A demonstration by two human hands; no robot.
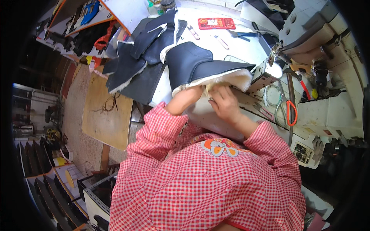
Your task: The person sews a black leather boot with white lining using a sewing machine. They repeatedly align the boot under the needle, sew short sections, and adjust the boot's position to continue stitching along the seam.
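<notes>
In front of me lies a black boot upper (pixel 190 61) with a thick cream fleece lining (pixel 239 77), its lined side turned toward me. My left hand (pixel 185 101) is curled in at the near edge of the upper, its fingertips hidden by the fleece. Beside it, my right hand (pixel 224 103) is closed, thumb and fingers pinching a yellowish tuft of the lining at that same edge. More black fleece-lined pieces (pixel 154 42) lie heaped just beyond and to the left.
A sewing machine (pixel 312 42) stands at the right, with orange-handled scissors (pixel 291 113) near its base. Small thread snips (pixel 221 42) and a red card (pixel 216 23) lie on the white table (pixel 185 12). Left are a wooden board (pixel 106 111) and a shelf (pixel 115 15).
</notes>
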